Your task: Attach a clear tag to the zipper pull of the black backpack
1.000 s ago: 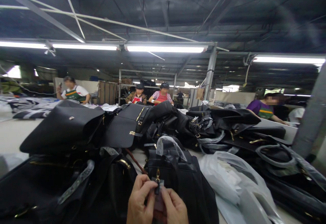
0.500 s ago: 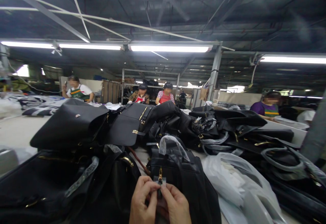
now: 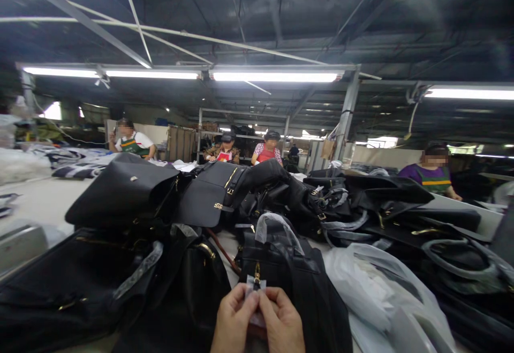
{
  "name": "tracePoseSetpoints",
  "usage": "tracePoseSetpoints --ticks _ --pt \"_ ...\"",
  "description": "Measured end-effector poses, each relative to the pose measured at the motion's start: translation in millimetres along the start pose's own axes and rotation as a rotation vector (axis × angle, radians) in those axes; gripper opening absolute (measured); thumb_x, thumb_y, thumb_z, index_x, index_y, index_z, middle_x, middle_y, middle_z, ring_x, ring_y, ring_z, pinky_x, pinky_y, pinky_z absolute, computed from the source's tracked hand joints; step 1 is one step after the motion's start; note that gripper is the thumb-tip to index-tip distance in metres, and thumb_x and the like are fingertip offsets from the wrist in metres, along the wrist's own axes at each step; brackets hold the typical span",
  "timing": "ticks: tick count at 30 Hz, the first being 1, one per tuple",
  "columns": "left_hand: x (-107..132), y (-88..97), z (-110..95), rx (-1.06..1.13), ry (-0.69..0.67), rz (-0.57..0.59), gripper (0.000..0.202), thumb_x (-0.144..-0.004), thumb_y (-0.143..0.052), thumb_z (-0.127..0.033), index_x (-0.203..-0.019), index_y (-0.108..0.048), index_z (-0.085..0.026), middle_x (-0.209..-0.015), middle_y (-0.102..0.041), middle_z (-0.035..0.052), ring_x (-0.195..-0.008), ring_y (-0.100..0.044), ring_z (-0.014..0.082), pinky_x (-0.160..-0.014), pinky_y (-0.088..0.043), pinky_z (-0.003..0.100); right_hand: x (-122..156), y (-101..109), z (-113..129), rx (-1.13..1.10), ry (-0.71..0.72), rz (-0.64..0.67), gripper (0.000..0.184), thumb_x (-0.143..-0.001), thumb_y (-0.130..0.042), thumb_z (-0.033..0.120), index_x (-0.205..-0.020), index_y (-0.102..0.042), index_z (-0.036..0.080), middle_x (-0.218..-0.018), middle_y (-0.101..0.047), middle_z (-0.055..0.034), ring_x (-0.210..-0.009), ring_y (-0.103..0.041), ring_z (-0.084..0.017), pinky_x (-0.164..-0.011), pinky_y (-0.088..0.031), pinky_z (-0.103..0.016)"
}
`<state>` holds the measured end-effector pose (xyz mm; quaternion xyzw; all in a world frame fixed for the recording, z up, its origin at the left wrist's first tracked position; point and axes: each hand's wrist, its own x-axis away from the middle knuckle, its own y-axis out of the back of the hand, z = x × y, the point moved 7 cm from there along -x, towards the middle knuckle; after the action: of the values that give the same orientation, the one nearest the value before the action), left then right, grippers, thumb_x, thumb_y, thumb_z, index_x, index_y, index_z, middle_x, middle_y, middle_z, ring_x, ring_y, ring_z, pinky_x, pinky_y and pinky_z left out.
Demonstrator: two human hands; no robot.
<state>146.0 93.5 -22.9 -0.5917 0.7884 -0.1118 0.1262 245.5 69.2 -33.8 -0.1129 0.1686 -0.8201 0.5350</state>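
Observation:
Right in front of me lies a black backpack (image 3: 321, 294) with a wrapped carry handle (image 3: 281, 224). A gold clasp (image 3: 257, 271) hangs over its panel, with a small clear plastic piece (image 3: 251, 282) around the part below it. My left hand (image 3: 236, 313) pinches this plastic from the left, thumb against fingers. From the right, my right hand (image 3: 279, 315) pinches it too, and the two thumbs nearly touch. What lies under the fingertips is partly hidden.
Several black bags (image 3: 120, 192) are heaped across the white table (image 3: 44, 195). A white plastic bag (image 3: 357, 278) lies at the right, beside a grey box-like thing (image 3: 417, 323). Co-workers sit beyond the heap, one person (image 3: 431, 173) at the right. A metal post (image 3: 348, 112) stands behind.
Both thumbs have come up over the plastic and pressed closer together below the gold clasp. The whole view has shifted slightly, so things appear further right.

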Motion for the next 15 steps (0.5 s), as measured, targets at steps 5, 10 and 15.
tracePoseSetpoints --ticks 5,10,15 --pt "-9 5.6 11 0.044 0.062 -0.112 0.058 -0.049 -0.082 -0.068 -0.066 -0.067 -0.014 -0.057 -0.057 -0.0021 -0.052 -0.047 0.0097 -0.050 -0.039 0.020 0 2 4 0.127 0.039 0.022 0.056 -0.058 -0.075 0.071 -0.075 -0.062 0.019 -0.058 -0.069 -0.0015 -0.054 -0.066 -0.020 -0.052 -0.054 -0.028" --pt "-8 1.6 9 0.037 0.109 -0.141 0.062 -0.042 -0.083 -0.069 -0.060 -0.064 -0.013 -0.053 -0.054 -0.0021 -0.049 -0.046 0.0093 -0.046 -0.037 0.020 2 7 11 0.216 0.029 0.044 0.059 -0.061 -0.070 0.075 -0.078 -0.067 0.018 -0.062 -0.070 -0.0027 -0.059 -0.068 -0.022 -0.054 -0.055 -0.027" --pt "-7 3.9 10 0.016 0.127 -0.160 0.062 -0.046 -0.079 -0.071 -0.064 -0.064 -0.013 -0.055 -0.058 0.0000 -0.048 -0.051 0.0116 -0.045 -0.040 0.022 3 14 20 0.307 0.016 0.039 0.059 -0.066 -0.066 0.075 -0.082 -0.070 0.018 -0.060 -0.070 -0.0032 -0.053 -0.066 -0.019 -0.046 -0.050 -0.022"
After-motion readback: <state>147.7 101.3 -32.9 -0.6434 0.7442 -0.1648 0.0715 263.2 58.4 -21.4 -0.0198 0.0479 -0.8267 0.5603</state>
